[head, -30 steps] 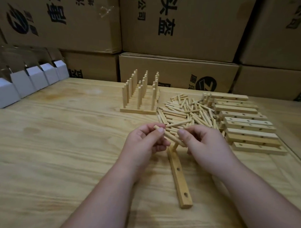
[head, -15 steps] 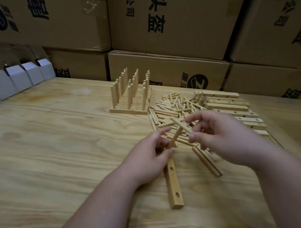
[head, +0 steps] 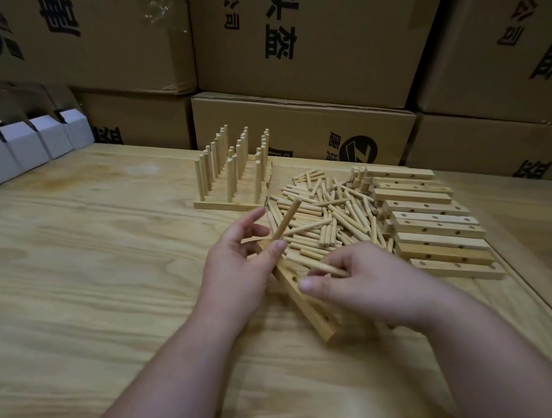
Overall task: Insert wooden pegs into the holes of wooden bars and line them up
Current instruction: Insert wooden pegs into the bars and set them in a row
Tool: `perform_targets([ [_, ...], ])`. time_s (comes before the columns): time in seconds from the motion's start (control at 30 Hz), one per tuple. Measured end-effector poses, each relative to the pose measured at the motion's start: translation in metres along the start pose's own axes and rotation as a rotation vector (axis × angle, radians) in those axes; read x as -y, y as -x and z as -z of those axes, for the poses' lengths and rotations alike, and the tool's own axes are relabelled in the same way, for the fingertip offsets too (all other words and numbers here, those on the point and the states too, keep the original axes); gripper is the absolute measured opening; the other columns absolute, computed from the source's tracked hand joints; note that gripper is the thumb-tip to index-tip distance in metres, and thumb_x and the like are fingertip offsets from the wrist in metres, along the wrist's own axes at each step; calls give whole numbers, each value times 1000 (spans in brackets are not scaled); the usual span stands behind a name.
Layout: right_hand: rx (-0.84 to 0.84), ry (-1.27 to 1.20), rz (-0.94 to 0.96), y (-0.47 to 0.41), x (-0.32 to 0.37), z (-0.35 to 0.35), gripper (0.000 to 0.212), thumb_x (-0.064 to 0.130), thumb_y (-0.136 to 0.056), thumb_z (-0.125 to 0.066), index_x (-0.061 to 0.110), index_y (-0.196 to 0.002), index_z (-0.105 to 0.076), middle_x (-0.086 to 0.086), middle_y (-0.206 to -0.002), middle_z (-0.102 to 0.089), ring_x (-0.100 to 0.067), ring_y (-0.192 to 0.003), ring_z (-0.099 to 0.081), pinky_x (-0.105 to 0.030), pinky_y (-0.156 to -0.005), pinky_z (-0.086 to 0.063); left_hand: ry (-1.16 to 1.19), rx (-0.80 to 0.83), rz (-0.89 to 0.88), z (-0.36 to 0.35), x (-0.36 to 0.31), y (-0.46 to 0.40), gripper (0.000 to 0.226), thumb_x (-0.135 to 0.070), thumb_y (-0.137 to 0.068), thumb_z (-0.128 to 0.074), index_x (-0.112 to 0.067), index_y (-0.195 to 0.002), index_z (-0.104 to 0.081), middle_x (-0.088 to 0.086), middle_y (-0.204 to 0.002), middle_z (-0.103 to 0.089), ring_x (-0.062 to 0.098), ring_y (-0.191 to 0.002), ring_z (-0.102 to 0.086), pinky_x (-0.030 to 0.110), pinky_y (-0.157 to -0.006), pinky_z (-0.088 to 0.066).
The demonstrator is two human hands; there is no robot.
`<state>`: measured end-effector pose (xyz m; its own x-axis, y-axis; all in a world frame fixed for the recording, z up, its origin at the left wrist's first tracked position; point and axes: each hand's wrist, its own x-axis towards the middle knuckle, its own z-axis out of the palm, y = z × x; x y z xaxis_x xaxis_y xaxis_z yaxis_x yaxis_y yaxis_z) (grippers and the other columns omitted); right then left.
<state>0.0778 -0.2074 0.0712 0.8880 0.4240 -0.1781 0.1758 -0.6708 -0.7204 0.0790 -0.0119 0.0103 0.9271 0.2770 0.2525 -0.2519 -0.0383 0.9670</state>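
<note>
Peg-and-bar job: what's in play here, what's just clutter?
In play:
- left hand, holding a tilted peg
- right hand, holding a second peg
- bar under the hands
- loose peg pile
- empty bars
- finished pegged bars

Clutter:
- cardboard cartons
- white boxes

bar (head: 299, 298) half hidden (under hands (head: 359, 283))

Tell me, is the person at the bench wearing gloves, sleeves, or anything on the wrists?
No. The left hand and right hand are both bare, without gloves. Both forearms are uncovered as far as the picture shows, with no sleeve edge in view. No watch, ring or bracelet can be seen.
</note>
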Motion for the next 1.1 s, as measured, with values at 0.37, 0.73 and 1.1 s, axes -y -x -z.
perform_targets([
  [0.37,-82,-261,20,-8,2,-23,26,53,-91,-70,28,-94,-76,5,-72,-72,-16,-63,-66,-38,-63,-52,451,156,280,-11,-6,5,32,-33,-91,-62,-8,-108,-70,13,-99,-77,24,-88,-75,30,-67,-59],
  [0.73,-246,-57,107,-7,6,-21,18,51,-95,-63,37,-90,-73,9,-66,-64,-6,-56,-56,-33,-61,-51,390,0,332,-9,-9,6,35,-42,-106,-42,-19,-105,-69,6,-61,-57,16,-46,-50,26,-41,-41],
  [1.1,-247,348,123,7,24,-14,30,58,-94,-57,36,-83,-75,6,-63,-67,-10,-57,-60,-39,-57,-55,22,143,205,-11,-5,11,56,-65,-99,-30,-32,-86,-73,-3,-60,-66,7,-53,-60,25,-48,-48],
])
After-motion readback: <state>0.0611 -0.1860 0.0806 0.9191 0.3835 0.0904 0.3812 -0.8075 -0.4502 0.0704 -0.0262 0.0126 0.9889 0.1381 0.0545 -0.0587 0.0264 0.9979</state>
